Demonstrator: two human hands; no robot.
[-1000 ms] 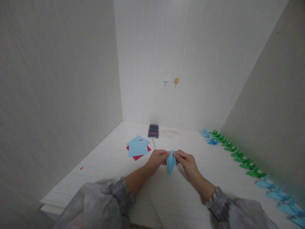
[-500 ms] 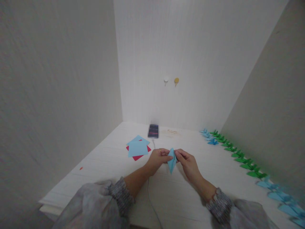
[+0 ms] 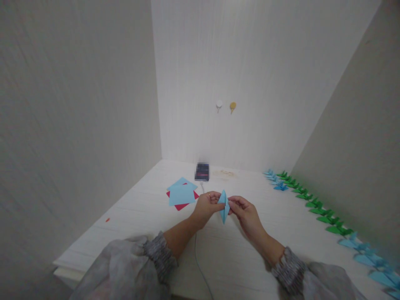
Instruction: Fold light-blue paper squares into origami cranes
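Head view. Obs 1: What's in hand?
Obs 2: One blue folded paper [image 3: 223, 205], upright, point down, held clear above the counter [image 3: 146, 210]. Left hand [image 3: 206, 206] pinches its left edge and right hand [image 3: 245, 212] its right. Both grips are narrow and closed on it.
Obs 1: Step?
Obs 2: Looks like a fold mid-way. The next move calls for a steady pinch on both sides, with the edges kept aligned.
Obs 1: Surroundings?
Obs 2: Flat sheets [image 3: 181, 195], blue over red, lie beyond the left hand, with a phone [image 3: 202, 171] behind them. Folded pieces [image 3: 312, 204] line the right wall.
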